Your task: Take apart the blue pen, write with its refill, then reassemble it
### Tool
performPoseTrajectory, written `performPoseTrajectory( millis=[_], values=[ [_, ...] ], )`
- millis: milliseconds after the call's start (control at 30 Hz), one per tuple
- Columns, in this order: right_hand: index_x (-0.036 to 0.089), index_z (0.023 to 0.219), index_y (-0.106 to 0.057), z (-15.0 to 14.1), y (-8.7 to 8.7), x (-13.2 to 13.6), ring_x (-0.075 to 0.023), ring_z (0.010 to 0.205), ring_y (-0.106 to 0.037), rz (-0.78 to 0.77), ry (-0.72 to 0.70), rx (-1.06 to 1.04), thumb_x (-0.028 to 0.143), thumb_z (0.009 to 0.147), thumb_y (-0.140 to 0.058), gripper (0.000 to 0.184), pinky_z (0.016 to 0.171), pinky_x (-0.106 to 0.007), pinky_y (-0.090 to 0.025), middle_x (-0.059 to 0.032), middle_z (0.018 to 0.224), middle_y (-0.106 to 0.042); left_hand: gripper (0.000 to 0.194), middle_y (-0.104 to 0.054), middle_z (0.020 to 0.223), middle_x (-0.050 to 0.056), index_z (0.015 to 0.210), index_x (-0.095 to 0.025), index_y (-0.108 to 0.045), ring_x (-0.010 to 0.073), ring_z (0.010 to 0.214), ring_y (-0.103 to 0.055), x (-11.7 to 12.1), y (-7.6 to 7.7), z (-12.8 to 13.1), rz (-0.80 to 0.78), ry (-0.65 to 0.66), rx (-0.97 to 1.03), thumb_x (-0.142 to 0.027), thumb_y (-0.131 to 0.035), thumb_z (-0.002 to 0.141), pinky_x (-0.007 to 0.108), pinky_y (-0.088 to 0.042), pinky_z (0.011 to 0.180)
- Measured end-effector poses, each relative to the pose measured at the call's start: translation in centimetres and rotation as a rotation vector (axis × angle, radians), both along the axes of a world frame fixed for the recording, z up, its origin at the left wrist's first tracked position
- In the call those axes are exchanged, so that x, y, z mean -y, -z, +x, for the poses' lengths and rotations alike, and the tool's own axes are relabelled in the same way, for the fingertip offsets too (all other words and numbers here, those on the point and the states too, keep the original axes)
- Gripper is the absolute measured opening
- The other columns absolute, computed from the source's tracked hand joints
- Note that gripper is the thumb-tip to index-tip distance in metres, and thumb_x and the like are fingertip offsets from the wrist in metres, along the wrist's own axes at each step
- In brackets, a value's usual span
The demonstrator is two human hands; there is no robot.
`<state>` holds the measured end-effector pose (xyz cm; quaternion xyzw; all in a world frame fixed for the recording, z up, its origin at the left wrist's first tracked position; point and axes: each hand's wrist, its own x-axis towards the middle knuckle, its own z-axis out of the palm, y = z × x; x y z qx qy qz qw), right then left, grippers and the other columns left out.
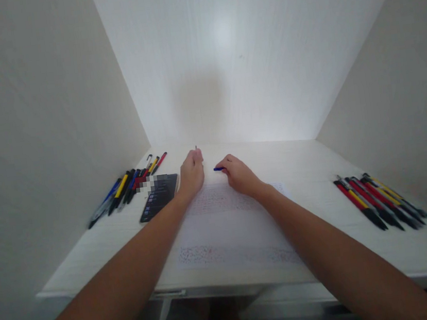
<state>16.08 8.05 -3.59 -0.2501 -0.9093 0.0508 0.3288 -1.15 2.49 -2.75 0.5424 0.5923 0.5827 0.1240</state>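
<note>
My left hand [192, 173] is closed in a fist over the far end of a white sheet of paper [227, 228], with a thin dark tip, probably a pen part [196, 147], sticking up from it. My right hand [238, 173] is closed too, and pinches a small blue piece [218, 168], likely a pen cap or barrel end. The two hands sit a few centimetres apart at the middle of the white desk [308, 169]. Both forearms stretch across the paper toward me.
A row of several pens [126, 189] lies at the left by the wall, next to a dark phone [159, 196]. Another row of red, yellow and black pens [380, 199] lies at the right. White walls close in the desk on three sides.
</note>
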Motion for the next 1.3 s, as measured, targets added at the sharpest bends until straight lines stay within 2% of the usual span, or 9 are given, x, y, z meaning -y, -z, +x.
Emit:
performPoseTrajectory(
  millis=[100, 233, 400, 633, 833, 1000, 1133, 1300],
  values=[
    [0.015, 0.103, -0.066, 0.6, -0.5, -0.2, -0.0219, 0.097, -0.058, 0.023, -0.026, -0.189, 0.005, 0.093, -0.045, 0.026, 0.088, -0.036, -0.047, -0.0112, 0.1, -0.062, 0.041, -0.048, 0.063, -0.001, 0.072, -0.021, -0.045, 0.0146, 0.063, -0.048, 0.9, -0.3, 0.4, 0.013, 0.049, -0.262, -0.045, -0.032, 0.103, 0.028, -0.033, 0.059],
    [0.017, 0.098, -0.063, 0.8, -1.0, 0.0, -0.0227, 0.093, -0.058, 0.036, -0.032, -0.259, 0.01, 0.095, -0.046, 0.019, 0.086, -0.037, -0.048, -0.0099, 0.096, -0.063, 0.041, -0.059, 0.069, 0.002, 0.08, -0.019, -0.056, 0.0162, 0.064, -0.052, 1.1, 0.0, 0.7, -0.033, 0.17, -0.548, -0.041, -0.03, 0.103, 0.03, -0.033, 0.062],
    [0.018, 0.101, -0.063, 0.9, -1.2, 0.2, -0.0232, 0.096, -0.059, 0.035, 0.004, -0.248, 0.013, 0.096, -0.045, 0.019, 0.089, -0.037, -0.047, -0.0105, 0.1, -0.065, 0.046, -0.066, 0.075, 0.007, 0.085, -0.019, -0.062, 0.0204, 0.07, -0.058, 1.2, -0.1, 0.6, -0.125, 0.135, -0.741, -0.04, -0.026, 0.104, 0.032, -0.039, 0.068],
    [0.018, 0.104, -0.067, 1.8, -2.1, 0.3, -0.0236, 0.1, -0.06, 0.033, 0.1, -0.13, 0.013, 0.098, -0.045, 0.023, 0.089, -0.036, -0.044, -0.0105, 0.105, -0.067, 0.041, -0.066, 0.077, 0.008, 0.083, -0.02, -0.063, 0.0218, 0.071, -0.059, 1.6, -0.5, 0.2, -0.177, 0.121, -0.805, -0.037, -0.032, 0.103, 0.034, -0.042, 0.071],
    [0.018, 0.107, -0.07, 2.0, -2.6, 0.3, -0.0226, 0.098, -0.059, 0.108, 0.12, -0.012, 0.011, 0.098, -0.047, 0.026, 0.086, -0.035, -0.041, -0.0101, 0.106, -0.067, 0.042, -0.067, 0.082, 0.011, 0.089, -0.018, -0.064, 0.0229, 0.073, -0.06, 1.4, 0.1, 0.3, -0.19, 0.091, -0.846, -0.038, -0.03, 0.104, 0.035, -0.044, 0.073],
    [0.02, 0.107, -0.071, 2.1, -2.7, 0.2, -0.0226, 0.097, -0.057, 0.179, 0.135, 0.083, 0.01, 0.098, -0.046, 0.029, 0.084, -0.035, -0.037, -0.0092, 0.106, -0.067, 0.041, -0.067, 0.082, 0.011, 0.089, -0.018, -0.064, 0.0237, 0.072, -0.06, 1.5, 0.1, 0.5, -0.208, 0.088, -0.878, -0.038, -0.031, 0.103, 0.037, -0.044, 0.075],
    [0.021, 0.107, -0.071, 2.3, -2.7, 0.1, -0.0229, 0.097, -0.055, 0.175, 0.179, 0.099, 0.01, 0.098, -0.045, 0.029, 0.084, -0.035, -0.034, -0.0089, 0.106, -0.066, 0.04, -0.066, 0.082, 0.011, 0.09, -0.019, -0.064, 0.0238, 0.074, -0.06, 1.8, -0.3, 0.6, -0.225, 0.078, -0.882, -0.037, -0.03, 0.103, 0.036, -0.044, 0.076],
    [0.022, 0.104, -0.071, 2.1, -2.9, 0.6, -0.0245, 0.099, -0.053, 0.193, 0.167, 0.102, 0.01, 0.098, -0.045, 0.03, 0.087, -0.038, -0.033, -0.0087, 0.105, -0.067, 0.039, -0.065, 0.08, 0.009, 0.086, -0.02, -0.063, 0.023, 0.074, -0.059, 1.8, -0.2, 0.6, -0.232, 0.092, -0.871, -0.037, -0.032, 0.103, 0.035, -0.045, 0.077]
  ],
)
